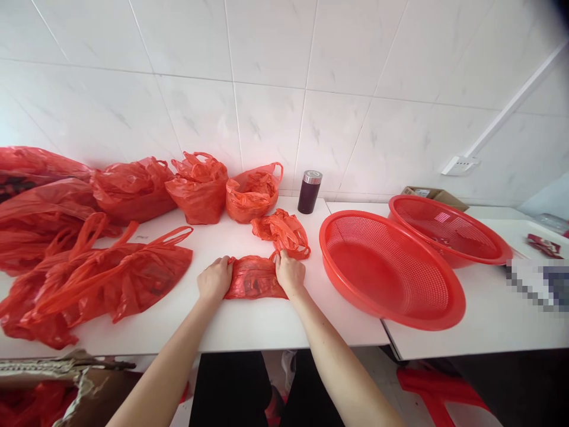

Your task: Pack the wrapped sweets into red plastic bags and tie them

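A red plastic bag (253, 277) lies flattened on the white table, stretched between both hands. My left hand (216, 279) is closed on its left end, and my right hand (290, 273) grips its right end. Just behind, a crumpled red bag (284, 231) lies near the right fingers. Two filled red bags stand upright farther back, one (252, 193) behind the crumpled one and another (198, 190) to its left. More loose red bags (133, 279) are spread left of my left hand.
A large red basket (368, 267) sits at the right, with a second basket (448, 228) behind it. A dark tumbler (310, 193) stands near the wall. Below the table at left is a cardboard box (102, 388). A red stool (435, 391) is at lower right.
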A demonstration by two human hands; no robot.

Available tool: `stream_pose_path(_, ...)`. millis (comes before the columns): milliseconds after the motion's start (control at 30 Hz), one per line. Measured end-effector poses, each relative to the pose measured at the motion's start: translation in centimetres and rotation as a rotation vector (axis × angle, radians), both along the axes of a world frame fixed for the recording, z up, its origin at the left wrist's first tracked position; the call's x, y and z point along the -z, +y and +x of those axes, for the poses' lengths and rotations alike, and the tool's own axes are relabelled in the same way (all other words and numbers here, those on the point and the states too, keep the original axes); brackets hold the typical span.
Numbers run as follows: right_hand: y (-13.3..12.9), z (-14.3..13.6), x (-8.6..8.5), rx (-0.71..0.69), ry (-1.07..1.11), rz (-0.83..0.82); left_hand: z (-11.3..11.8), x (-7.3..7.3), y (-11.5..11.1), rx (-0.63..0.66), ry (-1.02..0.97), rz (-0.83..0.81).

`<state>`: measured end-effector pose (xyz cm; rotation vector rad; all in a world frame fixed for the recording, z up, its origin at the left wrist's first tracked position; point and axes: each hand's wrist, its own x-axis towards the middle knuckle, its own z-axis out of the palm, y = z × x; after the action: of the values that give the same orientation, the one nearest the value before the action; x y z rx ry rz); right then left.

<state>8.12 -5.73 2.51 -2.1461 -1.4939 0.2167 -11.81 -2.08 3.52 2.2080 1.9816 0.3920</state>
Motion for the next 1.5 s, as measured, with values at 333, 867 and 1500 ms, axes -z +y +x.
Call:
stream_pose_path(333,-2.3,2.0,0.7,0.079,0.551,0.249,-3.8,0.7,-3.3,-0.148,-0.234,-0.008)
stream_pose_path(867,-2.0,2.8,0.8,0.108,1.078,0.419,-3.9,0.8,-4.6,-0.189,-0.742,0.094)
stream_pose_path(1500,-4.4,-1.5,2.4,-0.172,0.583,0.408,1.9,0.6,-4.8,0.049,-0.829,-0.166)
